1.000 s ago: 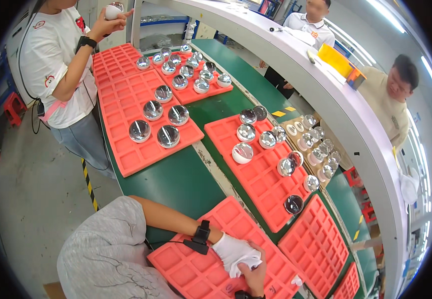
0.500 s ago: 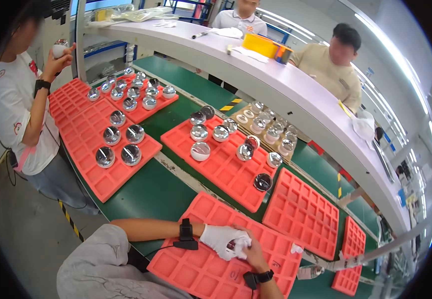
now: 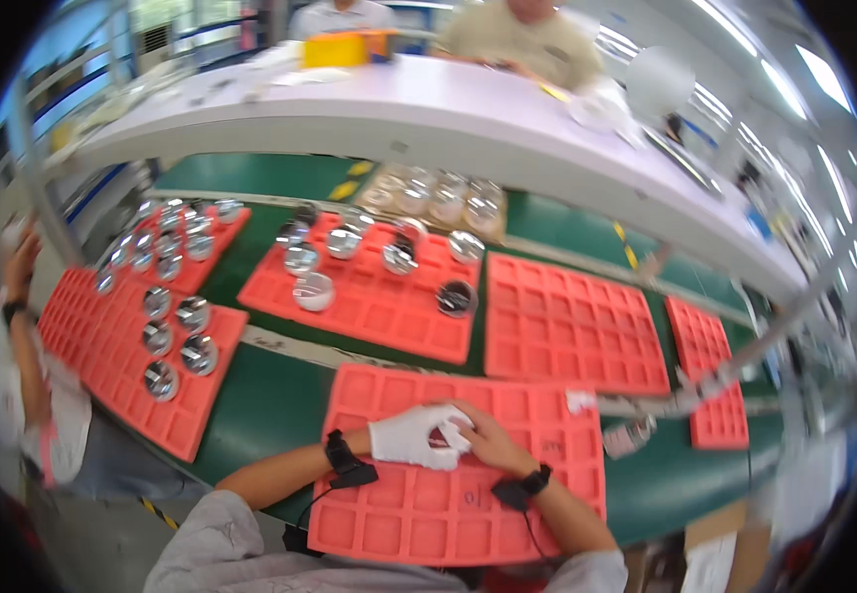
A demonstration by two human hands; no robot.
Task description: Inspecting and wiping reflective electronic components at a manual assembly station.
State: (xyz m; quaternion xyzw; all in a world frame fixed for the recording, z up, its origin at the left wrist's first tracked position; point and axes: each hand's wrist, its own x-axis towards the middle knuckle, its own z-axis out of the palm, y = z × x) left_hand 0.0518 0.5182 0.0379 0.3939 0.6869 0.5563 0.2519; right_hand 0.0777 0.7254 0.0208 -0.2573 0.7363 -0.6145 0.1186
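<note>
My left hand (image 3: 407, 438), in a white glove, is closed around a small shiny round glass piece (image 3: 437, 437); only a dark red patch of it shows between the fingers. My bare right hand (image 3: 493, 440) closes over its other side, pressing a white cloth (image 3: 460, 429) to it. Both hands meet just above a red compartment tray (image 3: 389, 531) in front of me. Bands with small black boxes sit on both wrists.
Shiny glass domes (image 3: 313, 292) stand on a red tray (image 3: 369, 334) ahead; several more stand on trays (image 3: 132, 376) at left. Red trays (image 3: 572, 326) lie to the right, with a clear bottle (image 3: 629, 436) nearby. A pale shelf (image 3: 428, 99) crosses behind. Co-workers stand at left and beyond it.
My view has turned to the right and levelled, so the trays sit further left in the picture. Both hands stay together around the glass piece and cloth, shifting slightly.
</note>
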